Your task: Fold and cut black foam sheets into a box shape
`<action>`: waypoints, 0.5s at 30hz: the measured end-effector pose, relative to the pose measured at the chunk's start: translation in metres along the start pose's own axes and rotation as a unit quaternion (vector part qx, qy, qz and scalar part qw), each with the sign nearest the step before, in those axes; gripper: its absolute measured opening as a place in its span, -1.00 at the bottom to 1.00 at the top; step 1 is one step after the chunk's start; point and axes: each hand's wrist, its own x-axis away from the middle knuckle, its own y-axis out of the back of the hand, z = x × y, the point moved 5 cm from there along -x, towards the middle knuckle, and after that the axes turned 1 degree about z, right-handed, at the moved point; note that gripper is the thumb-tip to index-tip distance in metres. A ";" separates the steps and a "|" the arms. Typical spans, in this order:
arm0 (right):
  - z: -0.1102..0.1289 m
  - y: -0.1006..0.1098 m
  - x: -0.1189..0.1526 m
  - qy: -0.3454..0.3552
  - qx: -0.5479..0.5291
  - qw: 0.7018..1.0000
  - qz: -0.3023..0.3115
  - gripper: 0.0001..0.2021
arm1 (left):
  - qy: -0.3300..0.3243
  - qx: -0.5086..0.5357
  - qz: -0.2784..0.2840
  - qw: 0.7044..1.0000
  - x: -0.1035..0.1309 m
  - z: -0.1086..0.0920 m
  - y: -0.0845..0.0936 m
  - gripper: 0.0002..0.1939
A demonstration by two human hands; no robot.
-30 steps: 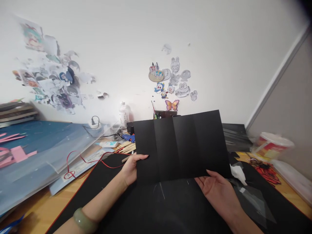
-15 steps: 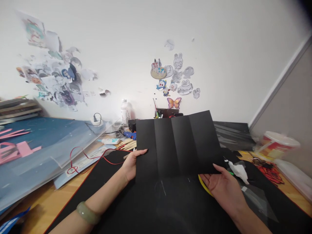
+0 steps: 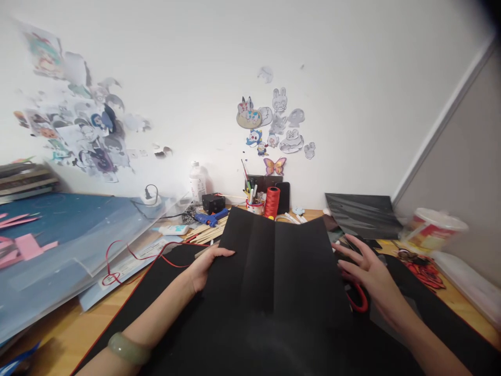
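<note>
A sheet of black paper [image 3: 299,266] with vertical creases stands tilted above the black mat [image 3: 156,282], bent along its folds. My left hand [image 3: 205,266] grips its left edge, thumb on the near face and the other fingers behind. A green bangle sits on that wrist. At the right edge of the sheet is my right hand [image 3: 368,271], its fingers spread and the fingertips close to the paper; whether they touch it I cannot tell. Red-handled scissors [image 3: 358,295] lie beneath that hand, partly covered.
Behind the sheet are a red thread spool [image 3: 272,202], a pen cup [image 3: 255,206], a blue glue gun [image 3: 211,218] and wooden sticks [image 3: 203,232]. Clear plastic sheeting [image 3: 90,250] and red ribbon [image 3: 133,256] lie left. A tub [image 3: 438,230] stands right.
The black sheet has come down and bent more at its creases. My right hand has let go of its lower right corner, moved up and spread its fingers. The spool and scissors have come into view.
</note>
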 end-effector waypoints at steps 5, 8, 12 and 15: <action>-0.002 0.003 -0.003 0.060 0.180 0.981 0.039 -0.49 | 0.008 -0.066 -0.053 0.996 0.023 0.012 0.009 -0.79; 0.000 0.007 -0.003 0.078 0.239 0.968 0.016 -0.58 | -0.044 -0.102 -0.116 0.987 0.047 0.008 0.015 -0.64; 0.005 -0.002 0.004 0.116 0.285 0.951 0.019 -0.60 | -0.257 -0.203 -0.146 0.933 0.094 -0.004 0.020 -0.49; 0.008 -0.012 0.012 0.145 0.303 0.942 0.032 -0.61 | -0.206 -0.354 0.167 0.897 0.129 0.047 0.007 -0.71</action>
